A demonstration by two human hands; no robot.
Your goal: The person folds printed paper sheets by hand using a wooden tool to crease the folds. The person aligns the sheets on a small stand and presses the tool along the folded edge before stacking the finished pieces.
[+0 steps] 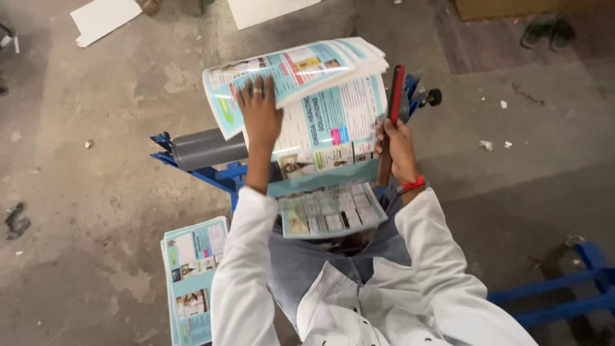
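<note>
- Your left hand (259, 110), fingers spread flat, presses down on the curled bundle of light-blue printed paper sheets (301, 70) draped over the grey cylindrical roller (206, 148) of the blue metal stand (221, 176).
- Your right hand (397, 147) is wrapped tight around the dark handle of a long red-edged flat tool (392, 109), held upright against the bundle's right edge.
- Step, as I read it: squaring or folding the bundle over the roller.
- Next move needs firm left pressure so the sheets don't slip.
- More sheets rest on your lap (333, 214); another printed stack (192, 275) lies on the concrete floor (83, 192), left.
</note>
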